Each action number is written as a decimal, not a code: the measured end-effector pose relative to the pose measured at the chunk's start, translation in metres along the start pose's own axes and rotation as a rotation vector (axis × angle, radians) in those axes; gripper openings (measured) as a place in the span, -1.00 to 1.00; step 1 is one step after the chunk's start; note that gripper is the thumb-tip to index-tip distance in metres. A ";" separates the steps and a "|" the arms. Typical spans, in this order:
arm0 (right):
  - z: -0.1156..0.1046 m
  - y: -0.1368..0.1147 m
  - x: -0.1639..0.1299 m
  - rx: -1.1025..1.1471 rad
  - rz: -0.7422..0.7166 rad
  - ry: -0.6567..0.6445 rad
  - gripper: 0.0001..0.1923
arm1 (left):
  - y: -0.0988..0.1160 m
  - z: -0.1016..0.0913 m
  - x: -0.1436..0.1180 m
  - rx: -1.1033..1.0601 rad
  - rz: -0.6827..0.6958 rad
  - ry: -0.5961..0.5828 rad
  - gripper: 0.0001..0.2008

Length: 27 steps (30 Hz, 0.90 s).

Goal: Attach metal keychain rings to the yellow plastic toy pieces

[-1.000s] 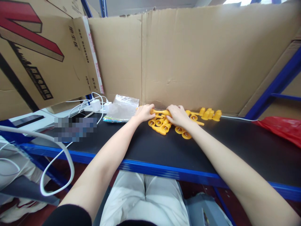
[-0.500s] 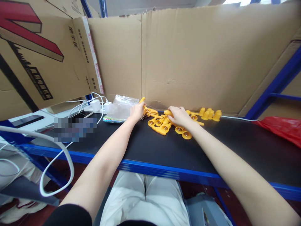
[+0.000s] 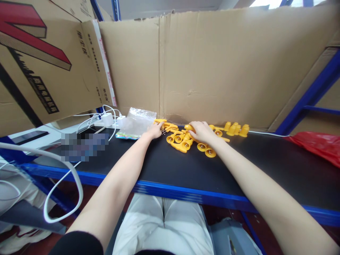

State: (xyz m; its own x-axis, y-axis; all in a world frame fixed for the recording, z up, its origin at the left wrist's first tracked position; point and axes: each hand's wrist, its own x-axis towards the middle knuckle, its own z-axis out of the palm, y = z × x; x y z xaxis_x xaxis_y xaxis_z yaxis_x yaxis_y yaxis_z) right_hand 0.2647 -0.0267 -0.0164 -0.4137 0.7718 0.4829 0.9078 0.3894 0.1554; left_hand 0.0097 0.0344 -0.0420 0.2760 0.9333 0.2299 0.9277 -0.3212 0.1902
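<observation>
Item: a heap of yellow plastic parts (image 3: 183, 140), funnel-ended pieces with stems, lying just above the middle of the frame on a black worktop (image 3: 170, 166) and against a cardboard wall (image 3: 212, 71). We log the left hand (image 3: 154, 131) at the left edge of the heap, palm down, fingertips touching a small dark metal piece (image 3: 163, 132) and the nearest yellow pieces; we cannot tell whether its fingers are closed on anything. The right hand (image 3: 201, 130) lies on top of the heap, fingers curled down over a yellow piece, the grip itself hidden from us. A smaller group of yellow caps (image 3: 235, 129) sits to the right, apart from the heap. Left of the left hand we note a clear plastic bag (image 3: 136, 122), then a white charger with cables (image 3: 107, 118). A red bag (image 3: 318, 145) lies at the right edge.
</observation>
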 end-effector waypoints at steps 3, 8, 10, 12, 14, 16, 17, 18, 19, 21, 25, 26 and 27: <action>0.000 0.000 0.000 0.000 0.000 -0.009 -0.75 | 0.001 -0.001 0.000 0.003 0.008 -0.006 -0.40; -0.001 -0.001 0.000 0.002 0.001 -0.010 -0.76 | 0.004 -0.004 -0.001 -0.044 0.023 0.061 -0.51; -0.001 0.000 0.000 0.005 -0.002 -0.002 -0.76 | 0.004 -0.004 -0.001 -0.054 0.033 0.055 -0.55; 0.000 0.000 0.000 0.006 -0.002 0.001 -0.76 | 0.004 -0.003 -0.001 -0.036 0.041 0.026 -0.52; 0.000 -0.001 0.000 0.003 -0.002 -0.003 -0.76 | 0.003 -0.002 -0.001 -0.005 0.046 -0.004 -0.49; 0.000 -0.001 0.000 -0.009 -0.002 -0.006 -0.75 | 0.003 -0.002 -0.001 0.017 0.052 -0.014 -0.47; -0.001 -0.001 0.000 -0.018 -0.001 -0.005 -0.75 | 0.003 -0.002 -0.001 0.023 0.057 -0.016 -0.48; -0.001 0.000 0.000 -0.030 0.001 -0.004 -0.75 | 0.004 -0.001 0.000 0.028 0.062 -0.016 -0.49; -0.002 0.001 0.000 -0.043 0.009 0.002 -0.74 | 0.004 -0.001 0.000 0.032 0.069 -0.015 -0.49; -0.006 0.006 0.001 -0.068 0.043 0.034 -0.74 | 0.004 0.000 0.001 0.035 0.081 -0.009 -0.51; -0.017 0.032 -0.001 -0.110 0.233 0.216 -0.70 | 0.002 0.002 0.002 0.024 0.064 0.004 -0.55; -0.019 0.042 -0.002 -0.117 0.307 0.275 -0.68 | 0.002 0.003 0.002 0.021 0.063 0.008 -0.56; -0.021 0.054 -0.005 -0.119 0.392 0.334 -0.67 | 0.001 0.003 0.003 0.018 0.067 0.012 -0.56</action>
State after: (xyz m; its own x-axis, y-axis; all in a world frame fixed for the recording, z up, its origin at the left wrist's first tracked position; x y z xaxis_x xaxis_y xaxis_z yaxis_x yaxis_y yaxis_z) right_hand 0.3168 -0.0201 0.0076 -0.0149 0.6384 0.7696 0.9996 0.0292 -0.0048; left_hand 0.0123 0.0368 -0.0439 0.3351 0.9076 0.2528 0.9114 -0.3803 0.1572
